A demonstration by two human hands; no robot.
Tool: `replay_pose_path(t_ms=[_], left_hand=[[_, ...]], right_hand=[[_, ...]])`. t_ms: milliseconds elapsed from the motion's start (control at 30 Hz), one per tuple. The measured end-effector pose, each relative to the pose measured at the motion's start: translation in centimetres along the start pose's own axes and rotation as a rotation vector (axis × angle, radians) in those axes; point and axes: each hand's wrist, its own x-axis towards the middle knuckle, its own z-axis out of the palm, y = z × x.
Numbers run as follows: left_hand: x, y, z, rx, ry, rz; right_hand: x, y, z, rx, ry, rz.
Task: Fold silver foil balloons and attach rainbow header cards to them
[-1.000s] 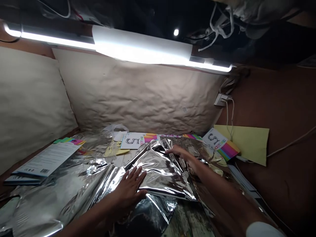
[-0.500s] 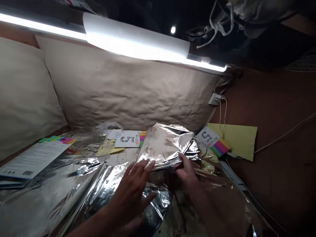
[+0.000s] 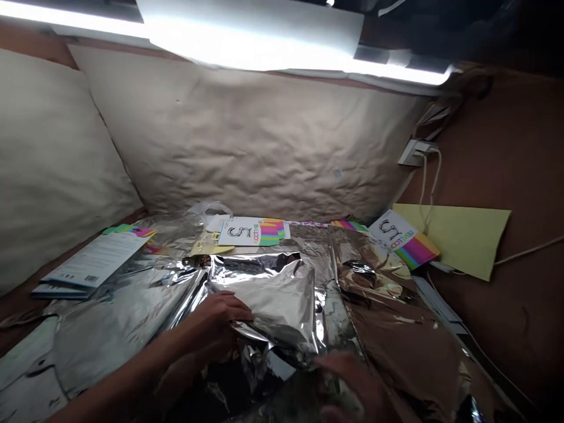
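Left hand (image 3: 224,310) rests on the foil (image 3: 279,296), now lower at centre, seemingly better settled; right hand (image 3: 356,376) blurs lower right; I cannot tell either grip.

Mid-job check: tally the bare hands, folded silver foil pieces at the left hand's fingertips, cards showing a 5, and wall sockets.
Hands: 2 (left hand, right hand)
Folded silver foil: 1
Cards showing a 5: 2 (middle card, right card)
Wall socket: 1
Total: 6
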Motion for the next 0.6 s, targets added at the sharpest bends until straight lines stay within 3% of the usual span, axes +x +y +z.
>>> replay_pose_path(t_ms=[67, 167, 300, 467, 600], left_hand=[[-1.3, -0.7, -0.2, -0.097, 0.027, 0.023], [-2.3, -1.5, 0.8, -0.169, 0.127, 0.025], [-2.9, -1.9, 1.8, -0.034, 0.098, 0.066], [-4.5, -0.5, 1.6, 0.172, 0.104, 0.106], [-6.2, 0.9, 1.5, 0.011, 0.006, 0.073]], right_hand=[[-0.5, 1.8, -1.0, -0.104, -0.017, 0.006], [0.9, 3.2, -0.1, -0.167, -0.105, -0.059], [4.2, 3.1, 1.3, -0.079, -0.365, -0.207], [6.3, 2.9, 1.4, 0.121, -0.468, -0.236], [5.9, 3.5, 1.8, 0.222, -0.479, -0.13]])
